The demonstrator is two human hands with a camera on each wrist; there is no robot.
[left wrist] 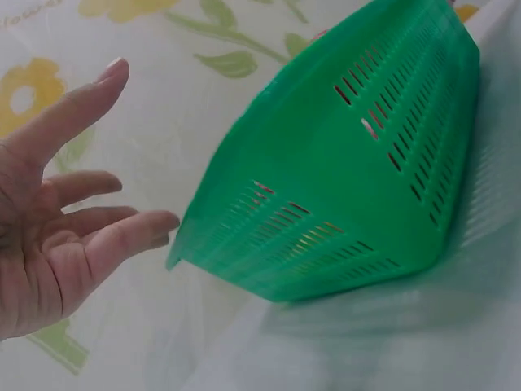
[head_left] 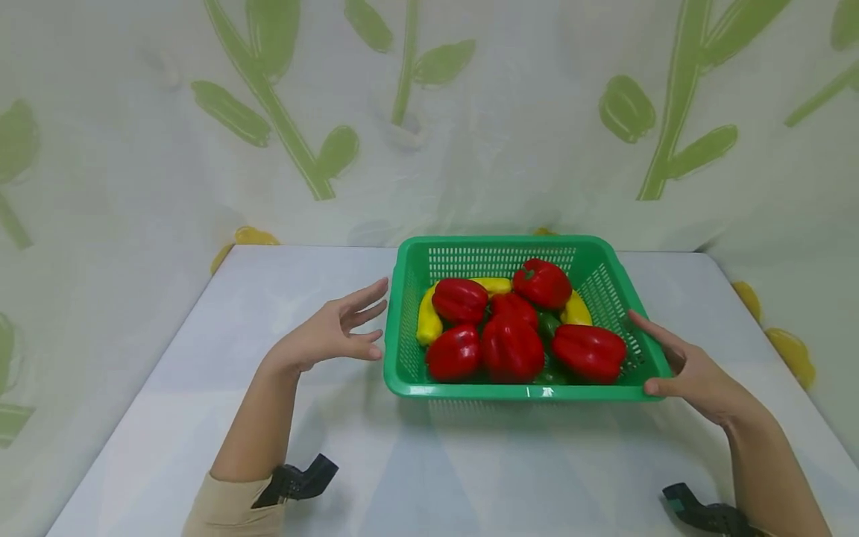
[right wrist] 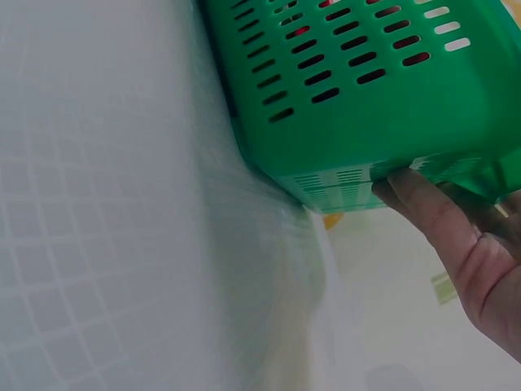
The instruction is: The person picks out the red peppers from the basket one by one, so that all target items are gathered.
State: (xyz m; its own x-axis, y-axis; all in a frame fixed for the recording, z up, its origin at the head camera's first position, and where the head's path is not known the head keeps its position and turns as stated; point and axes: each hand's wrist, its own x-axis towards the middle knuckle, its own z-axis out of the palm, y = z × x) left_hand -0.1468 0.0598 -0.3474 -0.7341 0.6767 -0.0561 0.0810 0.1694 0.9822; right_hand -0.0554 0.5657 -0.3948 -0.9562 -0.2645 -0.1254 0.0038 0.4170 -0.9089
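Left grip (head_left: pixel 335 327) released, green basket (head_left: pixel 523 392) of red peppers (head_left: pixel 512 349) placed between, rim grasped by right grip (head_left: pixel 694 377).
At left, loosely spread fingers are held beside the rim; contact cannot be confirmed. The basket is seen over the far half of the worktop (head_left: pixel 416 477), its peppers heaped among yellow pieces (head_left: pixel 429 318). At right, its end is held by thumb and fingers. If weight were taken by that end alone, the basket could be tilted or twisted by the uneven support, and the top peppers could be rolled to the low side.

Unclear indoor setting: plant-print sheeting (head_left: pixel 503 164) behind a white table (head_left: pixel 376 477).
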